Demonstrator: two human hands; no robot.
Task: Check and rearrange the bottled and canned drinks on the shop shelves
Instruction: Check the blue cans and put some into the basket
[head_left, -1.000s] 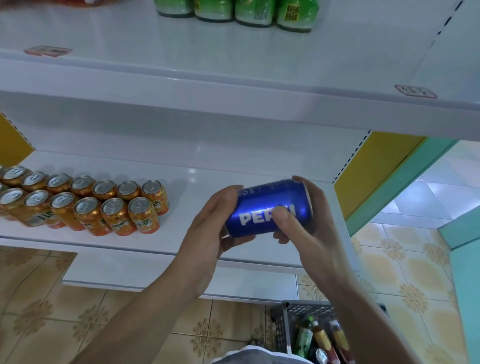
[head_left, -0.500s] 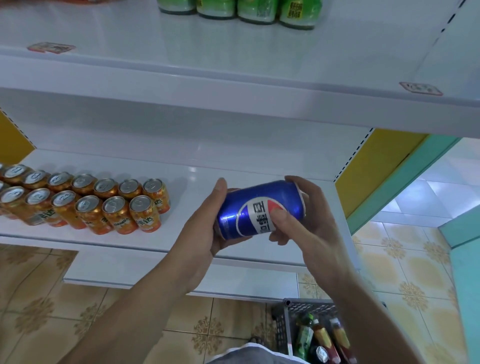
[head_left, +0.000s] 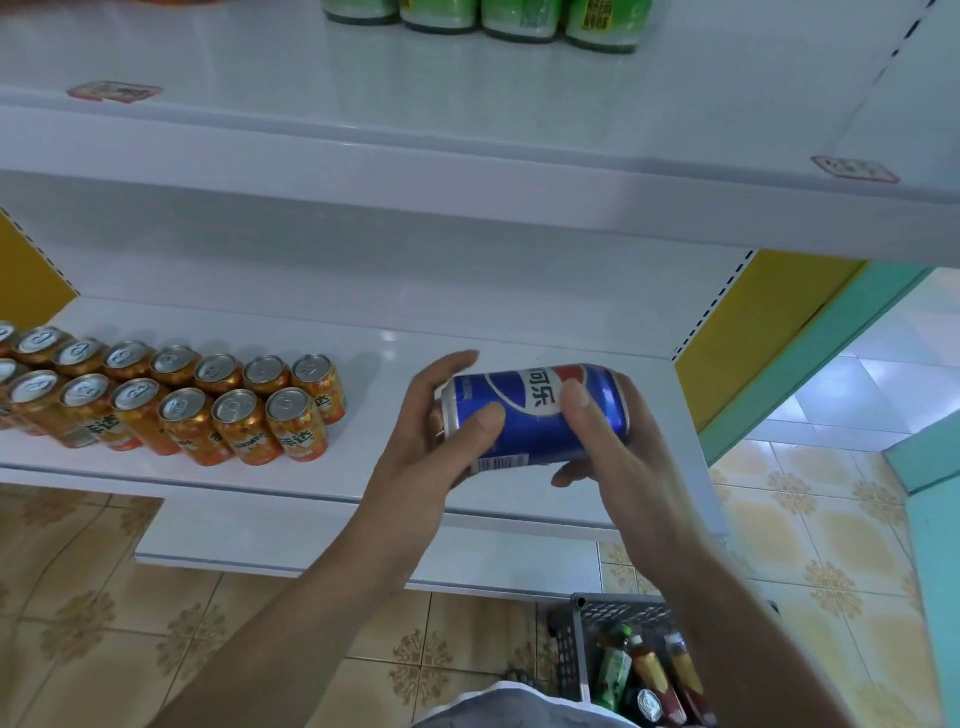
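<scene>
Head view: a blue Pepsi can (head_left: 535, 415) is held on its side, close to the middle of the picture, in front of the white middle shelf (head_left: 467, 332). It does not stand on the shelf; both hands carry it. The left hand (head_left: 431, 447) grips the end at 9 o'clock of the can, where the metal rim shows. Its thumb presses on the blue side and its fingers curl round behind. The right hand (head_left: 618, 457) grips the end at 3 o'clock, with the thumb on the front next to the round logo and the fingers curled under and behind. A barcode shows on the lower side of the can.

At 9 o'clock of the can, well apart from it, orange soda cans (head_left: 171, 400) stand upright in two rows on the same shelf, each touching the next. At 12 o'clock, green bottles (head_left: 483, 18) stand on the upper shelf (head_left: 363, 104), and only their bottoms are visible. Two price labels (head_left: 114, 92) lie near the front edge of this shelf; their print is too small to read. At 5 o'clock, a grey plastic basket (head_left: 613, 613) is on the tiled floor (head_left: 78, 597) and holds several bottled drinks (head_left: 644, 670).
</scene>
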